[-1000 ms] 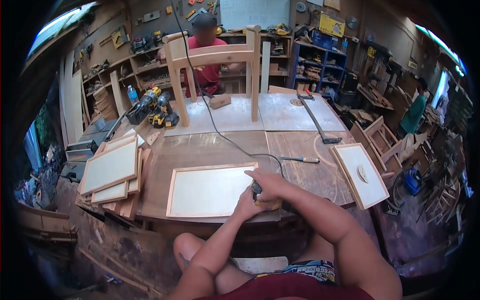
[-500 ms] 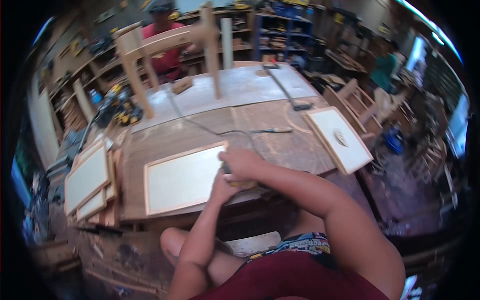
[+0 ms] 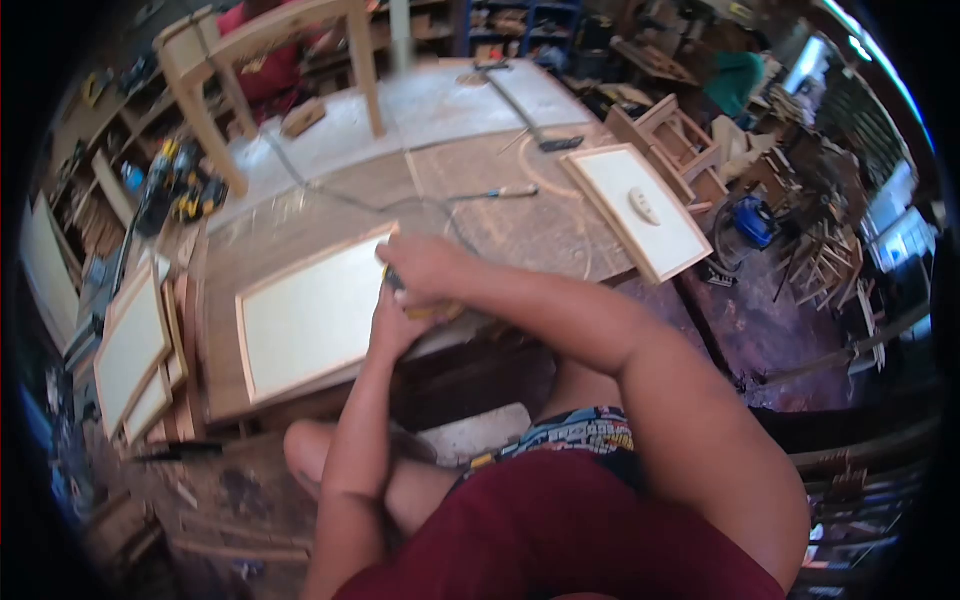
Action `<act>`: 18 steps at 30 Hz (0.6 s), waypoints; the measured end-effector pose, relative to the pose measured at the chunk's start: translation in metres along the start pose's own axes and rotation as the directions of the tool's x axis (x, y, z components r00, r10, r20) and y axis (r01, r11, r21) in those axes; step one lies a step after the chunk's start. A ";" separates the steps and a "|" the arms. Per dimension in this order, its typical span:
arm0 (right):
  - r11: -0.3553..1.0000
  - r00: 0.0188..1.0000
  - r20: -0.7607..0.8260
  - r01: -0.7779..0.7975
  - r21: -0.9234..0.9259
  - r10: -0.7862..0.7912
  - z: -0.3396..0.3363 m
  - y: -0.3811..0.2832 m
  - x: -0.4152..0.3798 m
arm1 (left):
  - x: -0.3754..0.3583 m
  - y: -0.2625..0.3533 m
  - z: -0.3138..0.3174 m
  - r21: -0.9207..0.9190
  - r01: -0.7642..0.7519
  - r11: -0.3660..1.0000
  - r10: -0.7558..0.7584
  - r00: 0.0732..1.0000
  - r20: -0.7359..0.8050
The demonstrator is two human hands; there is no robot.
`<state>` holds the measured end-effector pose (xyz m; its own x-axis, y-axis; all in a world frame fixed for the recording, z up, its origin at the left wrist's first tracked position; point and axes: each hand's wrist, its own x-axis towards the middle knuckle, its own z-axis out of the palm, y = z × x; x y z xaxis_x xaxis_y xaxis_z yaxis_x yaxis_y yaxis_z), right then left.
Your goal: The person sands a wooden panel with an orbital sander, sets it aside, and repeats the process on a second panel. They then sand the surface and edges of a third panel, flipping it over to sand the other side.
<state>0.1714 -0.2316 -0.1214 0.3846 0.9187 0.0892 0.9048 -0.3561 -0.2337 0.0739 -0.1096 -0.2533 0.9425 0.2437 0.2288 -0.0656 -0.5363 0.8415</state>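
Observation:
A shallow framed panel with a pale flat face and a wooden rim lies on the workbench in front of me. At its right end, my right hand is closed over the top of a yellow-and-black power tool, mostly hidden by my fingers. My left hand grips the same tool from the near side, just below the right hand. A dark cord runs across the bench toward my hands. Beyond them lies a chisel-like hand tool with a pale handle.
Another framed panel with an oval piece on it lies at the right. More panels are stacked left. A wooden stool-like frame and a bar clamp stand or lie farther back. Two other people are in the background.
My view has tilted down and shifted right, so the bench appears higher and farther left. Both hands keep their grip on the tool at the panel's right end.

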 end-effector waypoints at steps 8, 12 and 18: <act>1.000 0.999 -0.031 -0.009 -0.028 0.008 -0.005 -0.002 -0.008 | -0.002 0.020 -0.010 0.147 -0.010 0.989 0.001 0.998 0.063; 0.989 0.990 0.094 -0.097 -0.113 0.108 -0.020 -0.015 -0.009 | -0.002 0.033 -0.018 0.130 0.070 0.989 -0.086 0.989 0.123; 0.981 0.984 0.062 -0.157 -0.116 0.165 -0.020 -0.007 0.007 | -0.007 0.002 -0.009 -0.080 -0.079 0.994 0.077 0.996 -0.036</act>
<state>0.1717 -0.2258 -0.1002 0.5166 0.8562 -0.0107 0.8482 -0.5134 -0.1306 0.0639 -0.1050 -0.2492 0.9224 0.2306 0.3099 -0.1662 -0.4873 0.8572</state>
